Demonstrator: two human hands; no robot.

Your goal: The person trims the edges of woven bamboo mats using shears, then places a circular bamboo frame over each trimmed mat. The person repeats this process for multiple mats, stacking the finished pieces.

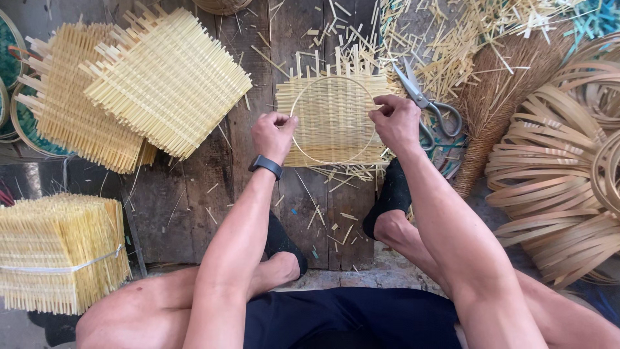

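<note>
A square woven bamboo mat [332, 116] lies on the wooden floor in front of me, with a thin round bamboo hoop [305, 94] laid on top of it. My left hand [273, 134] is closed on the hoop's left side and presses it onto the mat. My right hand [395, 121] pinches the hoop's right side near the mat's top right corner. A dark watch sits on my left wrist. My feet in black socks rest just below the mat.
Scissors [423, 103] lie right of the mat beside a straw broom [491, 97]. Coiled bamboo strips [562, 174] pile at the right. Loose woven mats [139, 87] are stacked at the upper left, and a tied bundle of mats [58, 252] sits at the lower left. Offcuts litter the boards.
</note>
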